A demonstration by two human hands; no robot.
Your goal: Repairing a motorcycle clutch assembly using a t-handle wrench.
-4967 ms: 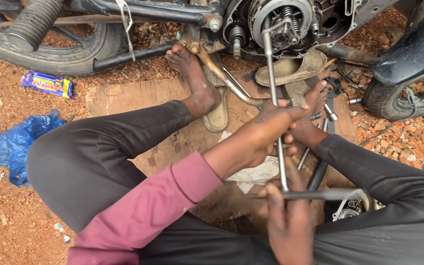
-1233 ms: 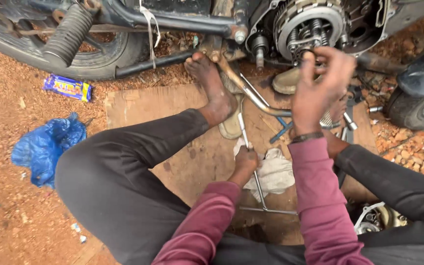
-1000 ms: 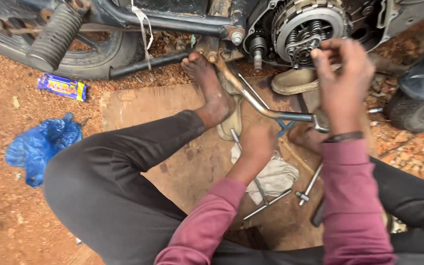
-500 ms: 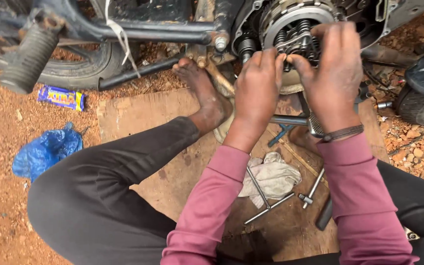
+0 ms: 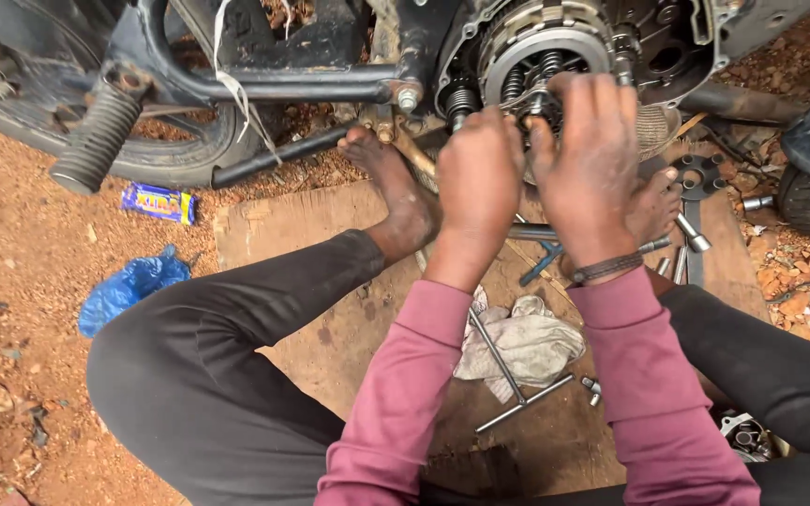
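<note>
Head view. Clutch assembly [image 5: 544, 47]: round, springs exposed, set in the open engine case at top centre, its face turned toward the person. Left hand [image 5: 478, 178]: directly below the clutch's left part, fingers curled against its lower edge; what they pinch is hidden. Right hand [image 5: 591, 159]: laid over the clutch's right part, fingers bent on it, slightly nearer. T-handle wrench [image 5: 516, 384]: flat on wooden board [image 5: 274, 234], beside grey rag [image 5: 527, 342].

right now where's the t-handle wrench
In the head view the T-handle wrench lies on the wooden board between the person's forearms, its shaft partly under the grey rag.
</note>
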